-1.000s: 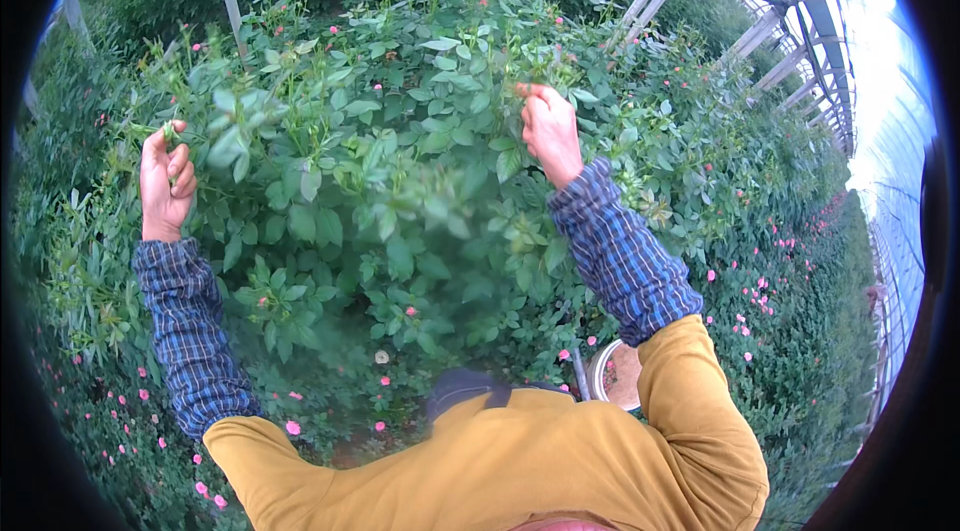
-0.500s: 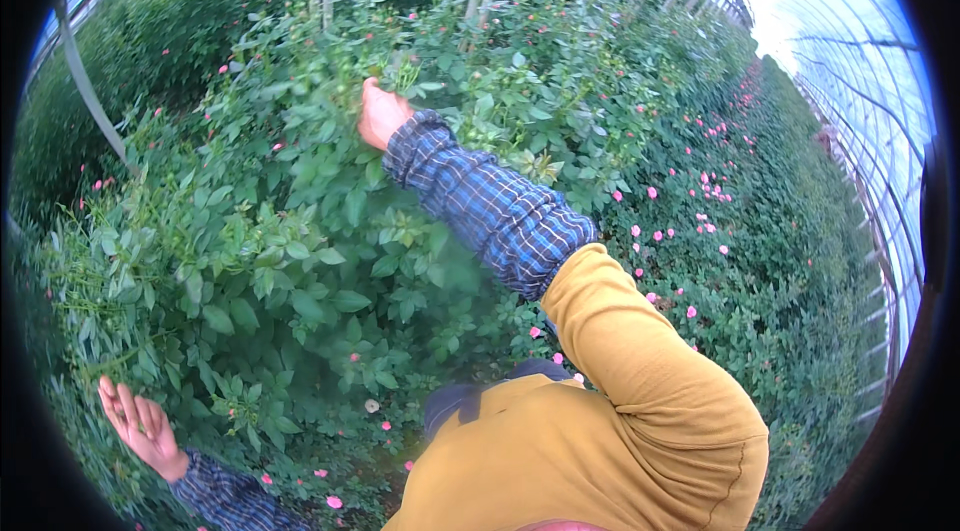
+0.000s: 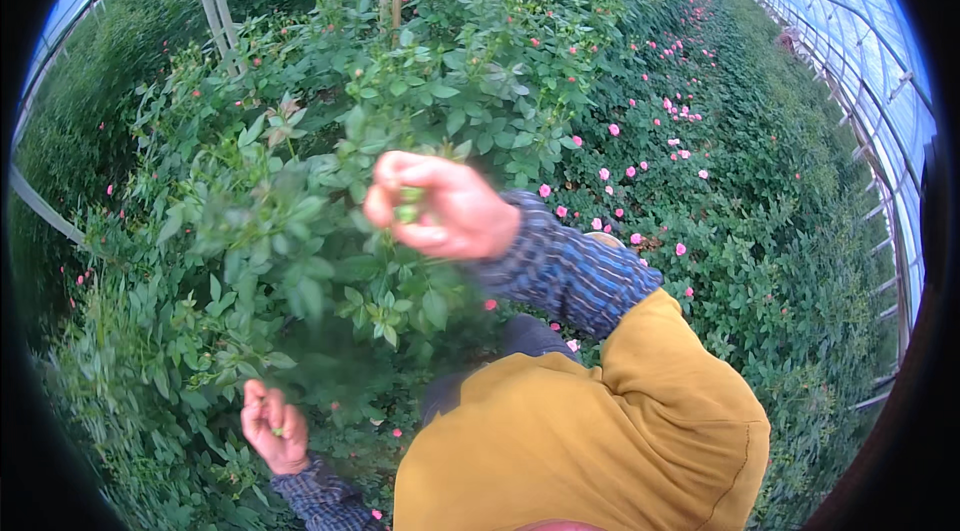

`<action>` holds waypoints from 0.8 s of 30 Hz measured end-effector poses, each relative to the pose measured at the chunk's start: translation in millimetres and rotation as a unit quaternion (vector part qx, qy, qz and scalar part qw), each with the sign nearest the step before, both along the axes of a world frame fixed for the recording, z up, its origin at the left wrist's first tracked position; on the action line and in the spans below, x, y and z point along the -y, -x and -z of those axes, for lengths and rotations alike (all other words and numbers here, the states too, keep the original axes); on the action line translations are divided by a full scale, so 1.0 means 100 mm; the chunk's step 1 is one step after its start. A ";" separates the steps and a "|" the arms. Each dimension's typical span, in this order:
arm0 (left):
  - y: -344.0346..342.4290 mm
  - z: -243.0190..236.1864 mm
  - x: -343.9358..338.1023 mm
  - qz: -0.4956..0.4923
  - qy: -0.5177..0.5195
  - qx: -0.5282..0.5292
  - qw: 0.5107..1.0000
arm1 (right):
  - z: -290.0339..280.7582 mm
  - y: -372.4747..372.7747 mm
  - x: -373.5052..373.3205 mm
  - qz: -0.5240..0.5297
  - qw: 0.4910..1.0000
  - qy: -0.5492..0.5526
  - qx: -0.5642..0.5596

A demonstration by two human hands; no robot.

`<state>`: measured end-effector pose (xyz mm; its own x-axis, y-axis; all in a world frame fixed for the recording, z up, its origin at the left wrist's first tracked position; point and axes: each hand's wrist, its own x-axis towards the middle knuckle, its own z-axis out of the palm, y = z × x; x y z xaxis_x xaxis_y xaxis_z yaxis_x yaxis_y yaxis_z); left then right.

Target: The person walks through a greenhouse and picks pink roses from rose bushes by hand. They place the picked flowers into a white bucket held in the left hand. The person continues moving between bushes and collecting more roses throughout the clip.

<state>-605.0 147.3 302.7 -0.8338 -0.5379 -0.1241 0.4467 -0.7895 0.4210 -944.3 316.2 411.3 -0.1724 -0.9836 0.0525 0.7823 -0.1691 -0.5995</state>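
Small pale-green bud-like pieces (image 3: 409, 197), soft-edged through blur, tucked inside the bare right hand (image 3: 450, 206), in front of the tall leafy green bush (image 3: 270, 221), near the middle of the scene. Just changed: right hand drawn back from the far side of the bush within the last half second, now nearer and much larger in view; bare left hand (image 3: 275, 428), at near left, more closely curled than before. Meaning, as a judgement: pieces probably already off the plant and kept in the right palm, with no link to the bush visible.

Fingers of the right hand bent well inward, thumb opposite on the near side, only a narrow gap between, with the green pieces showing in it. Too blurred for a count. Fingers of the left hand half curled, a tiny green fleck (image 3: 278, 431) among them; cannot tell whether gripped there or merely foliage showing through. Bush leaves just beyond the left fingertips, no sure contact.

Over both forearms, blue-and-dark plaid cloth sleeve covers (image 3: 575, 256); nearest, a mustard-yellow cloth top (image 3: 580, 431). Toward far right, round pink blossoms (image 3: 614, 130) and a translucent plastic tunnel wall (image 3: 830, 11).
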 end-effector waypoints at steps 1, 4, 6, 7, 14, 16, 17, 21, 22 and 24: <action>0.23 0.03 -0.21 0.034 -0.005 0.021 0.999 | 0.08 0.16 -0.31 0.084 0.996 -0.031 -0.019; 0.89 -0.02 -0.82 0.135 0.300 0.171 0.929 | 0.44 0.90 -1.09 0.310 0.904 -0.206 -0.208; 1.36 -0.12 -1.23 0.269 0.033 0.033 0.962 | 0.75 1.49 -1.38 0.468 0.704 -0.338 -0.414; 1.60 -0.19 -1.38 0.312 0.011 0.042 0.949 | 0.89 1.75 -1.53 0.493 0.610 -0.323 -0.530; 3.96 -0.29 -1.64 0.119 0.397 0.171 0.894 | 1.45 2.82 -1.66 0.384 0.445 -0.373 -0.718; 4.71 -0.20 -1.32 -0.090 0.560 0.224 0.792 | 1.51 2.90 -1.77 0.387 0.505 -0.315 -0.704; 4.97 -0.18 -1.15 -0.167 0.612 0.241 0.734 | 1.53 2.93 -1.83 0.383 0.527 -0.302 -0.696; 5.59 -0.19 -0.80 -0.165 0.744 0.265 0.590 | 1.60 2.96 -2.10 0.329 0.710 -0.286 -0.553; 5.66 -0.22 -0.79 -0.112 0.769 0.271 0.568 | 1.59 2.97 -2.15 0.302 0.753 -0.293 -0.506; 5.78 -0.31 -0.81 -0.034 0.853 0.236 0.463 | 1.54 2.98 -2.20 0.241 0.841 -0.286 -0.392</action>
